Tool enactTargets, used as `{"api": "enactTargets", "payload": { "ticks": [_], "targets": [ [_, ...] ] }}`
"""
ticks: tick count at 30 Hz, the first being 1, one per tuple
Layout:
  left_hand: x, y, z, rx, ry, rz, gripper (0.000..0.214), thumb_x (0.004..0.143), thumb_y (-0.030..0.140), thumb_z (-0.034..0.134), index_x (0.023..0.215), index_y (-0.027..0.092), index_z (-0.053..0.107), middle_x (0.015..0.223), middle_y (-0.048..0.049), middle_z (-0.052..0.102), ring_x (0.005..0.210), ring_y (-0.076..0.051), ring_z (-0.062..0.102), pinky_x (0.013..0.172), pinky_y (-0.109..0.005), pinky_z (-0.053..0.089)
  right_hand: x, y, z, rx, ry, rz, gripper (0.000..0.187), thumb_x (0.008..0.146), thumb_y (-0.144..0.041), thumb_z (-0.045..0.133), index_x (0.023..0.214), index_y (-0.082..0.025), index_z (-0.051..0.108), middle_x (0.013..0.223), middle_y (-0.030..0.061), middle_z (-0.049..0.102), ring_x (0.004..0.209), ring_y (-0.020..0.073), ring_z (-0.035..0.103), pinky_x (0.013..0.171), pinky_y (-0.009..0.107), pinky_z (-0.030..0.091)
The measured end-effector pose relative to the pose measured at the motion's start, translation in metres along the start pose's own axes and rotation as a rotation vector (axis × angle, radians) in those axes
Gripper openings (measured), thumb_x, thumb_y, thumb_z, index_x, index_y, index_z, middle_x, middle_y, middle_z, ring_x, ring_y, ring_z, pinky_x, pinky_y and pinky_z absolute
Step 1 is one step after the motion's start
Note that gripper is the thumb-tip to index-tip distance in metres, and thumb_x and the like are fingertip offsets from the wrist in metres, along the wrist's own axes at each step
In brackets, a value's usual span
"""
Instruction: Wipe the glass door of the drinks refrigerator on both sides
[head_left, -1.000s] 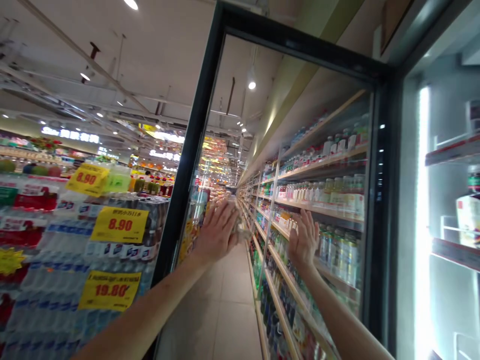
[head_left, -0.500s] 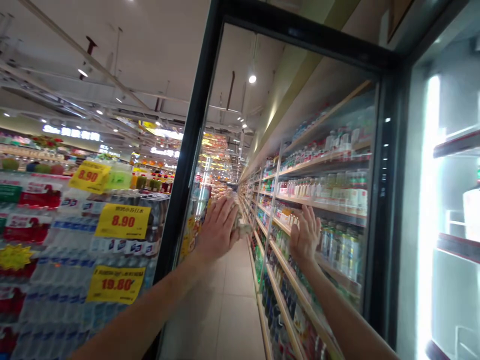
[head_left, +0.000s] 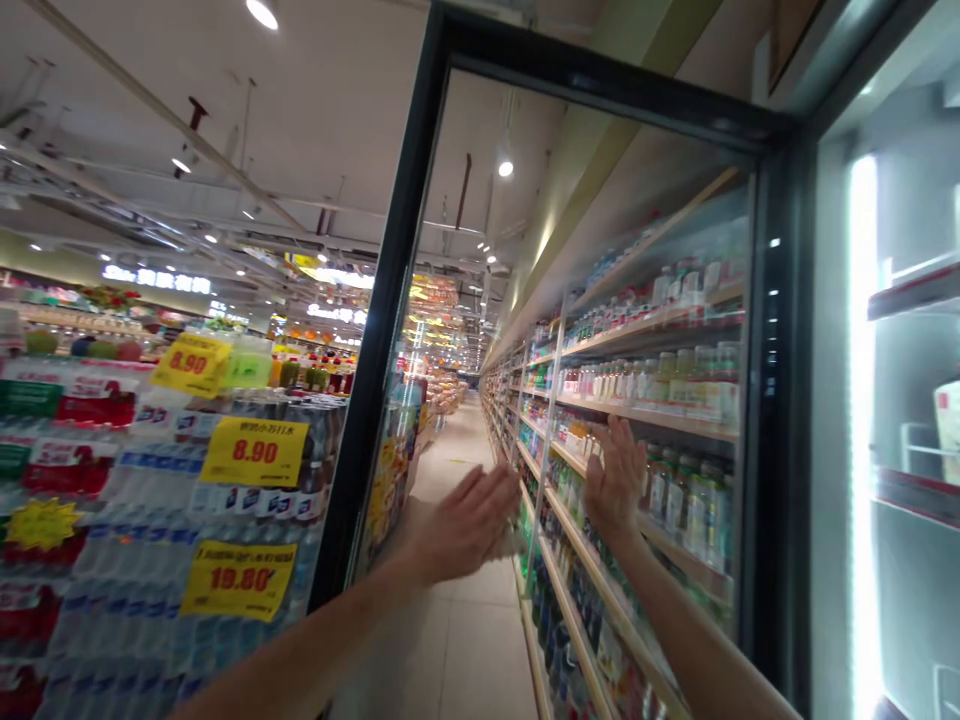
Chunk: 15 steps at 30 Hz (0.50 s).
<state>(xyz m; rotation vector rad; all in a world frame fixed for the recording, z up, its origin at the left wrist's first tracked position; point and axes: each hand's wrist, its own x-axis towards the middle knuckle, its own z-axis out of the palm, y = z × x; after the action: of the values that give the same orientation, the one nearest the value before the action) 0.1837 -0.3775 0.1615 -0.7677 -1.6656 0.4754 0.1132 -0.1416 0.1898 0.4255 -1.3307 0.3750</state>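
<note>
A glass door (head_left: 480, 120) with a black frame stands swung out in front of me. My left hand (head_left: 461, 525), blurred by motion, lies over a pale cloth (head_left: 514, 538) at the glass. Only a little of the cloth shows beneath the fingers. To the right, my right hand (head_left: 616, 485) is raised at the same pane, its fingers stretched upward and nothing visible in it. Whether the right palm presses on the glass or just hovers there, I cannot tell.
At right is the lit cooler interior (head_left: 915, 400) with shelves. Through the glass show long shelves of bottles (head_left: 682, 385) and a tiled aisle floor (head_left: 480, 640). On the left stand stacked drink packs (head_left: 112, 540) with yellow price signs (head_left: 251, 450).
My left hand has moved down and slightly right across the glass with the cloth. The right hand stays in nearly the same place. My view has shifted a little.
</note>
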Motion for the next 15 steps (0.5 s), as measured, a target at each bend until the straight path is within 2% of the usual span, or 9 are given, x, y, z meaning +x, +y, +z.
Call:
{"api": "enactTargets", "payload": {
  "ticks": [2, 3, 6, 8, 9, 12, 13, 15],
  "targets": [
    [-0.003, 0.003, 0.002, -0.005, -0.012, 0.109, 0.051, 0.086, 0.038, 0.046, 0.131, 0.017, 0.044, 0.143, -0.0063, 0.041, 0.136, -0.022, 0.027, 0.112, -0.039, 0.019, 0.0, 0.0, 0.0, -0.003, 0.004, -0.009, 0.035, 0.089, -0.024, 0.035, 0.118, -0.019, 0.053, 0.131, 0.0126, 0.053, 0.13, 0.0237, 0.039, 0.105, 0.049, 0.027],
    [-0.002, 0.0, 0.001, -0.001, 0.001, 0.082, 0.05, 0.086, 0.038, 0.046, 0.131, 0.017, 0.044, 0.142, -0.006, 0.041, 0.136, -0.022, 0.027, 0.113, -0.039, 0.017, 0.0, 0.0, 0.0, -0.004, 0.006, -0.009, 0.034, 0.089, -0.024, 0.035, 0.117, -0.019, 0.053, 0.13, 0.0126, 0.053, 0.13, 0.0236, 0.039, 0.105, 0.049, 0.028],
    [0.007, -0.014, -0.003, 0.034, 0.07, -0.2, 0.052, 0.084, 0.034, 0.048, 0.132, 0.014, 0.043, 0.141, -0.0094, 0.042, 0.136, -0.025, 0.027, 0.113, -0.043, 0.016, -0.001, 0.002, 0.001, -0.009, 0.007, -0.013, 0.034, 0.089, -0.025, 0.035, 0.117, -0.018, 0.053, 0.131, 0.0126, 0.053, 0.131, 0.0237, 0.039, 0.105, 0.048, 0.028],
    [0.009, -0.016, -0.004, 0.046, 0.08, -0.29, 0.054, 0.083, 0.032, 0.049, 0.133, 0.012, 0.042, 0.142, -0.0114, 0.041, 0.136, -0.027, 0.026, 0.112, -0.044, 0.017, -0.002, 0.003, 0.001, -0.011, 0.001, -0.018, 0.035, 0.089, -0.024, 0.035, 0.118, -0.019, 0.053, 0.133, 0.0126, 0.051, 0.131, 0.0241, 0.038, 0.105, 0.049, 0.027],
    [0.008, -0.013, -0.004, 0.04, 0.066, -0.25, 0.054, 0.083, 0.032, 0.049, 0.133, 0.012, 0.041, 0.142, -0.0112, 0.041, 0.136, -0.027, 0.026, 0.112, -0.043, 0.019, -0.002, 0.003, 0.002, -0.01, -0.002, -0.017, 0.035, 0.089, -0.024, 0.036, 0.119, -0.019, 0.052, 0.134, 0.0125, 0.05, 0.131, 0.0241, 0.038, 0.105, 0.049, 0.026],
    [0.002, 0.0, -0.001, -0.011, 0.0, 0.044, 0.051, 0.086, 0.036, 0.046, 0.131, 0.015, 0.043, 0.142, -0.0066, 0.041, 0.135, -0.023, 0.029, 0.112, -0.038, 0.02, -0.003, 0.004, 0.002, -0.002, -0.014, -0.011, 0.037, 0.088, -0.023, 0.036, 0.121, -0.019, 0.051, 0.135, 0.0121, 0.049, 0.132, 0.0238, 0.037, 0.106, 0.049, 0.025],
    [0.001, 0.003, -0.001, -0.023, -0.013, 0.102, 0.05, 0.086, 0.037, 0.045, 0.131, 0.016, 0.044, 0.142, -0.0052, 0.042, 0.135, -0.022, 0.029, 0.112, -0.037, 0.019, -0.003, 0.004, 0.001, 0.001, -0.017, -0.009, 0.037, 0.088, -0.023, 0.036, 0.122, -0.019, 0.051, 0.135, 0.0121, 0.049, 0.132, 0.0239, 0.037, 0.106, 0.049, 0.025],
    [0.002, 0.002, -0.001, -0.025, -0.002, 0.06, 0.049, 0.086, 0.037, 0.045, 0.131, 0.017, 0.044, 0.141, -0.0052, 0.042, 0.135, -0.021, 0.03, 0.113, -0.038, 0.017, -0.003, 0.004, 0.001, 0.006, -0.019, -0.007, 0.038, 0.088, -0.023, 0.036, 0.122, -0.019, 0.051, 0.135, 0.0122, 0.049, 0.132, 0.0242, 0.037, 0.106, 0.05, 0.025]
  ]
}}
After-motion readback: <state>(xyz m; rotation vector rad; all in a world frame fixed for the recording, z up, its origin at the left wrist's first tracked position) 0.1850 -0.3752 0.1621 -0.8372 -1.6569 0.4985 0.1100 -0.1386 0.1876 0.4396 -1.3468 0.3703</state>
